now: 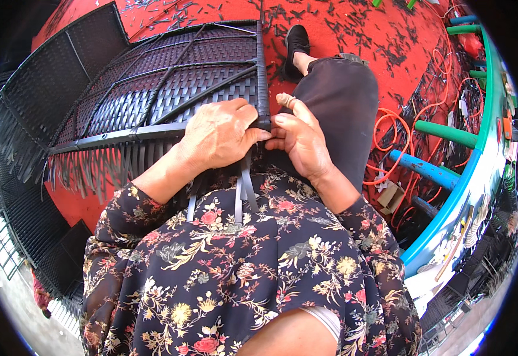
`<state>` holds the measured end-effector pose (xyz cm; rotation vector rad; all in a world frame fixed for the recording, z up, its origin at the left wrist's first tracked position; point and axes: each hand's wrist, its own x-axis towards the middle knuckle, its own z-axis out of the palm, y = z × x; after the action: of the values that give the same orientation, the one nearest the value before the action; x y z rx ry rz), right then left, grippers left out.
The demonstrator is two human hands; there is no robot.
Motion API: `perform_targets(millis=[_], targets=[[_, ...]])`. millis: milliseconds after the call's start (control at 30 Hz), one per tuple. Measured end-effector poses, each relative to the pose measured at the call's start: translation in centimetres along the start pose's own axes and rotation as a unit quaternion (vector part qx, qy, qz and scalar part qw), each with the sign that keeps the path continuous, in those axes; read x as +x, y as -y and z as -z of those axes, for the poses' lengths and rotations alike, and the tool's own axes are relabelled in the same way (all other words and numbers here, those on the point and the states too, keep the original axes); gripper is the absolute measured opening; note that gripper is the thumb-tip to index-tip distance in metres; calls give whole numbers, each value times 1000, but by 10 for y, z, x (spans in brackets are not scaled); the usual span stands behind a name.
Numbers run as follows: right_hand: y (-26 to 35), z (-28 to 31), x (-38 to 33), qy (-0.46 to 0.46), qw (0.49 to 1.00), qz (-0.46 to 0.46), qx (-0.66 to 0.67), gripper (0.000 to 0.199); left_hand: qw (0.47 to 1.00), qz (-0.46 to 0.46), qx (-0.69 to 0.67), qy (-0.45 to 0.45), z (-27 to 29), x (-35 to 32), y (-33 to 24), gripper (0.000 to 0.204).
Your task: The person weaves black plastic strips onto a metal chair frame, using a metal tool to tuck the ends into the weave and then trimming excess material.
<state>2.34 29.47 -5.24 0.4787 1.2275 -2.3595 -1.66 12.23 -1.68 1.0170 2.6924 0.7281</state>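
A black woven wicker panel [182, 92] on a metal frame lies in front of me, to the left. My left hand [220, 132] is closed over its near right corner, the thumb pressed at the end of the wrapped edge bar [262, 71]. My right hand [300, 136] meets it from the other side, with fingers curled in against the same corner. Whatever lies between those right fingertips is too small to make out. Loose flat black strips [244, 193] hang below the left hand over my flowered top. More strip ends [102, 172] dangle along the panel's near edge.
Black strip scraps litter the red floor [354, 29]. At right, orange hoses [389, 127] coil near a teal curved rail [478, 160] with green [446, 133] and blue [428, 169] bars. Another woven section [63, 65] rises at far left. My trousered leg [345, 107] stretches forward.
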Motion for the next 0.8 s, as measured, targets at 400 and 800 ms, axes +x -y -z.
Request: perform_targets(millis=[400, 800], targets=[[0, -7, 12, -72, 993, -40, -88, 45, 999, 19, -15, -21, -20, 8, 0, 27], [18, 4, 38, -97, 989, -33, -110, 50, 998, 32, -1, -55, -37, 46, 22, 22]])
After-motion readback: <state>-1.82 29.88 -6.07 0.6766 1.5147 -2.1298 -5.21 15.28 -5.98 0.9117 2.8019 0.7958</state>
